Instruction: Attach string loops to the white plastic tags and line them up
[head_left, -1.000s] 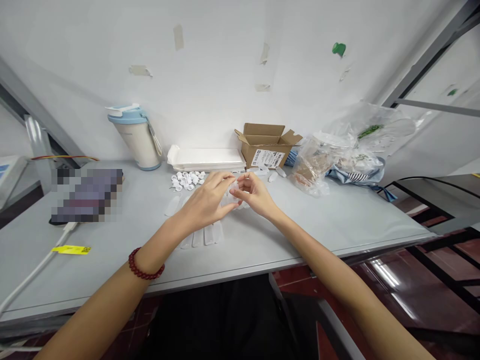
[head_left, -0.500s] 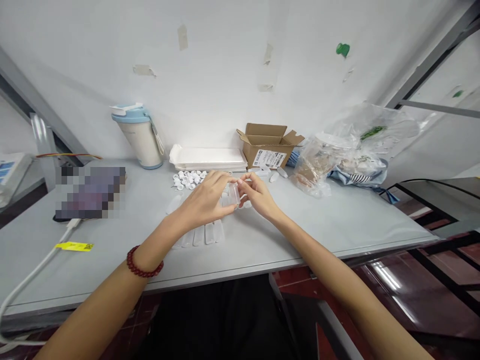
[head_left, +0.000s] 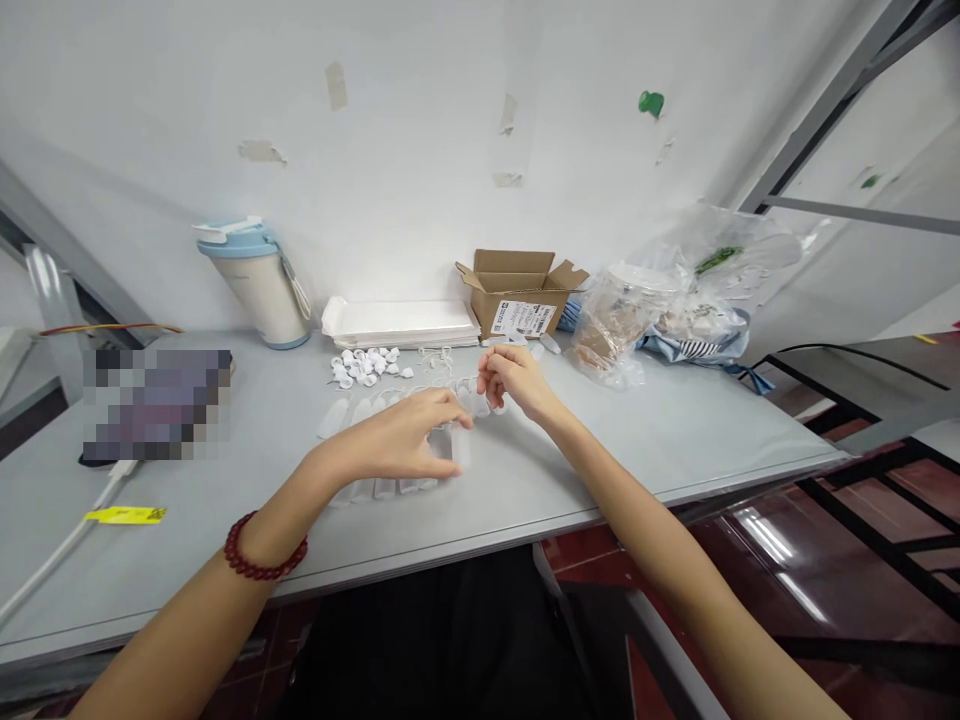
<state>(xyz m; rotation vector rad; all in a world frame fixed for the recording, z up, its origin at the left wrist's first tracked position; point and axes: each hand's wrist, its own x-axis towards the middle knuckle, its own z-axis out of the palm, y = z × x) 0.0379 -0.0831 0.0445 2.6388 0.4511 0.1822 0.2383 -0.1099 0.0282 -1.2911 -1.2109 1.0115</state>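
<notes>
My left hand (head_left: pixel 409 437) is low over the table, its thumb and fingers gripping a small translucent plastic container (head_left: pixel 462 446) by its ends. Under and beside it lie rows of similar translucent containers (head_left: pixel 385 488), partly covered by the hand. My right hand (head_left: pixel 516 380) hovers a little farther back, apart from the left, with fingers curled together; whatever they hold, if anything, is hidden. Just beside its fingertips are more clear pieces (head_left: pixel 478 402). A pile of small white caps (head_left: pixel 365 365) sits behind my left hand, with thin white loops (head_left: pixel 435 362) to its right.
Along the wall stand a blue-lidded tumbler (head_left: pixel 255 290), a stack of white trays (head_left: pixel 405 322) and an open cardboard box (head_left: pixel 517 295). Plastic bags (head_left: pixel 622 310) lie at the right. A blurred-out device (head_left: pixel 161 400) with a white cable (head_left: pixel 67 545) is at the left.
My hands have separated. The left has come down toward the table's front with the container; the right stays farther back with its fingers curled. The view has shifted slightly.
</notes>
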